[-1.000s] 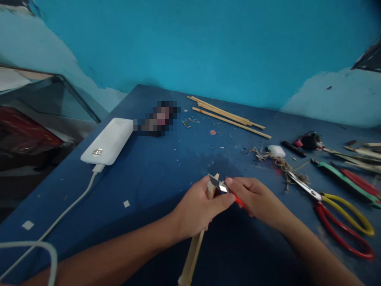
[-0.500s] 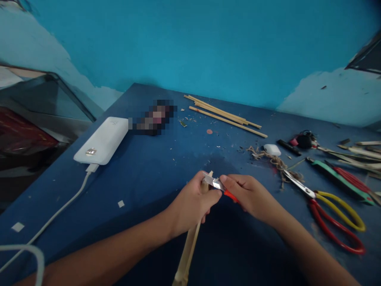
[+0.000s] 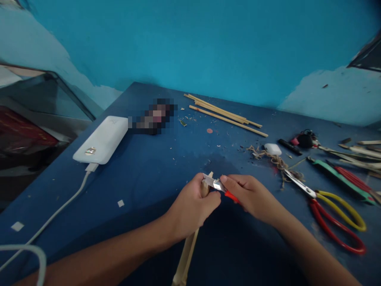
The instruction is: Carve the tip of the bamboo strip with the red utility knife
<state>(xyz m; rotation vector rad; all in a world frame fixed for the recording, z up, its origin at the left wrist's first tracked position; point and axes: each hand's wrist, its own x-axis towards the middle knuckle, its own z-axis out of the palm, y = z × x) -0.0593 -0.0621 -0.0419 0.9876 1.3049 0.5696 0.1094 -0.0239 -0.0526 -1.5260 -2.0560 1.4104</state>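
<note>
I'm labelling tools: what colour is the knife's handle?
The knife handle is orange-red, best seen in the head view.

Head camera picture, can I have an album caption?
Left hand grips a bamboo strip; right hand holds a knife at its far end.

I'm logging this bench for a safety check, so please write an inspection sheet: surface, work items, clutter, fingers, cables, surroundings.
Surface: blue table, with debris and white scraps.
Work items: bamboo piece; knife, blade across its far end.
Clutter: scissors, tips by tangled string; thin sticks; dark pixelated item.
Fingers: left fingers around the bamboo piece; right fingers on the knife.
Cables: white cable plugged into a white device.
Surroundings: blue wall, pale patches at both sides.
</note>
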